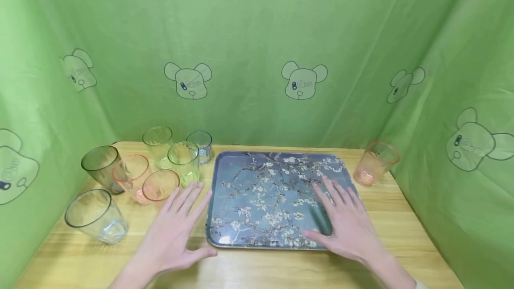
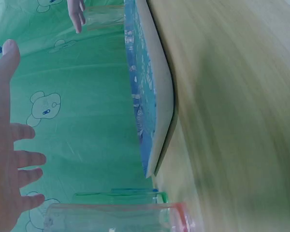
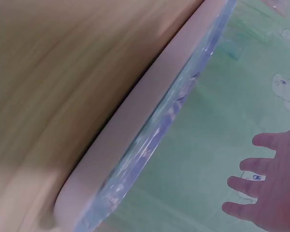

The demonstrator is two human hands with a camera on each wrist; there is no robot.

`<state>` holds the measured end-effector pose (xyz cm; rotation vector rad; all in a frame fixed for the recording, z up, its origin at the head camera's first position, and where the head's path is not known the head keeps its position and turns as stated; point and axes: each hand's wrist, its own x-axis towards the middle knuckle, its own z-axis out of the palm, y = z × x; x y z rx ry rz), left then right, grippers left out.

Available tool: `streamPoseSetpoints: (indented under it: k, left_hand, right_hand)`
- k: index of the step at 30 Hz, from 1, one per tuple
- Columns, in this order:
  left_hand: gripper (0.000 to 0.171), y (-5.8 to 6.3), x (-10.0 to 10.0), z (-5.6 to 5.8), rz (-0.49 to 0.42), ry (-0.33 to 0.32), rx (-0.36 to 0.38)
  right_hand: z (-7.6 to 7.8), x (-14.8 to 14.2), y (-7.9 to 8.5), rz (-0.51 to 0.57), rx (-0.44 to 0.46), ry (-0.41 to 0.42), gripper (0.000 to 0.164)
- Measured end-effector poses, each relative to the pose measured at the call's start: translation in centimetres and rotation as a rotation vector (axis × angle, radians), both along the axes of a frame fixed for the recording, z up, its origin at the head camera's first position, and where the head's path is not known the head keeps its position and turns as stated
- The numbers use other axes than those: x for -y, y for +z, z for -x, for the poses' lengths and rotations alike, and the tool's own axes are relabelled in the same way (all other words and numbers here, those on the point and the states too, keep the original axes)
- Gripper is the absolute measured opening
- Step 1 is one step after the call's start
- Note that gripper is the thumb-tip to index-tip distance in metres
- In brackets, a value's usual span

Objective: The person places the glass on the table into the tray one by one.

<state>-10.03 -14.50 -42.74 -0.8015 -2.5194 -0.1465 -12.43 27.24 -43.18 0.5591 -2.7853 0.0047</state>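
Note:
A blue rectangular tray point(image 1: 250, 195) with a white blossom pattern lies flat on the wooden table. My left hand point(image 1: 170, 233) hovers beside the tray's front left corner, fingers spread and holding nothing. Its fingertips overlap the nearer pink tumbler point(image 1: 160, 185) in the head view. Over the right part of the tray is my right hand point(image 1: 348, 229), also spread and holding nothing. From the left wrist, the hand point(image 2: 5, 154) shows above table level, apart from the tray's pale side point(image 2: 163, 96). In the right wrist view, the hand point(image 3: 275, 188) stays clear of the tray edge point(image 3: 135, 125).
Left of the tray stand several tumblers: clear point(image 1: 96, 217), dark grey point(image 1: 102, 168), another pink point(image 1: 132, 177), two green, one at the back point(image 1: 158, 142) and one nearer point(image 1: 184, 159), and a small blue point(image 1: 204, 146). A pink tumbler point(image 1: 373, 164) stands right. Green curtains point(image 1: 249, 35) enclose the table.

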Motion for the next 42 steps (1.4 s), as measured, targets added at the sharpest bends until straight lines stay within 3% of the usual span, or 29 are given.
streamPoseSetpoints:
  k: [5, 9, 15, 21, 26, 34, 42]
  left_hand:
    - [0.111, 1.1, 0.8, -0.3, -0.047, -0.06, -0.059]
    - [0.108, 1.6, 1.5, -0.4, -0.121, -0.066, -0.107]
    - [0.108, 1.8, 2.5, -0.4, -0.296, 0.021, -0.256]
    - [0.115, 1.4, 3.7, -0.7, -0.402, 0.147, -0.271]
    - [0.119, 0.8, 4.6, -1.2, -0.473, 0.254, -0.193]
    - [0.119, 0.0, 5.0, -1.7, -0.583, 0.388, 0.038]
    - [0.116, -0.9, 4.8, -1.4, -0.599, 0.505, 0.188]
  right_hand:
    - [0.3, -1.6, 0.0, 0.007, 0.006, -0.005, 0.114]
    - [0.3, -3.0, -0.1, 0.0, 0.018, -0.03, 0.112]
    - [0.5, -5.1, -0.4, 0.003, 0.042, -0.066, 0.108]
    - [1.1, -6.8, -0.8, 0.011, 0.075, -0.083, 0.099]
    - [1.8, -8.3, -1.2, 0.013, 0.098, -0.104, 0.097]
    - [2.8, -10.4, -1.9, -0.012, 0.125, -0.138, 0.094]
    - [3.3, -11.6, -2.0, -0.051, 0.172, -0.18, 0.09]
